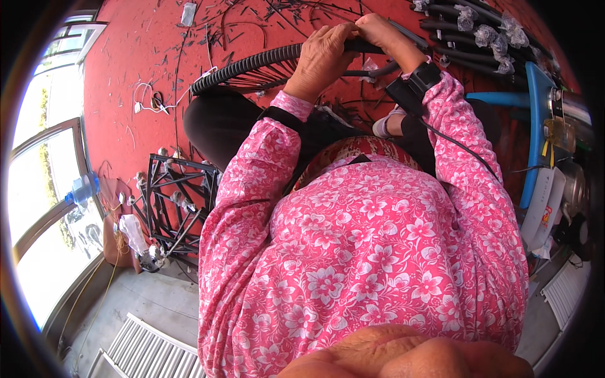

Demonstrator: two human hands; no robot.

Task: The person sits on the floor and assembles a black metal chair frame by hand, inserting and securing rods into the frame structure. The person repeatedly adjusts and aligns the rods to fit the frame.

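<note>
A black corrugated hose (252, 61) curves over my lap from the left, with thin dark strands hanging along its inner side. My left hand (324, 55) is closed around it near its right stretch, knuckles up. Just to the right, my right hand (380, 36) grips a smoother-looking black part of the same hose, its fingertips close to my left thumb and partly hidden. A dark strap (282, 117) circles my left wrist. On my right wrist sits a black band with a box (423, 78), and a cable runs from it down the sleeve.
Several black tubes with clear plastic on their ends (485, 38) lie at the far right. Black scraps litter the red floor (145, 38). At left lie a white cable (151, 101) and a pile of black frames (179, 201). A blue stool (534, 126) stands at right.
</note>
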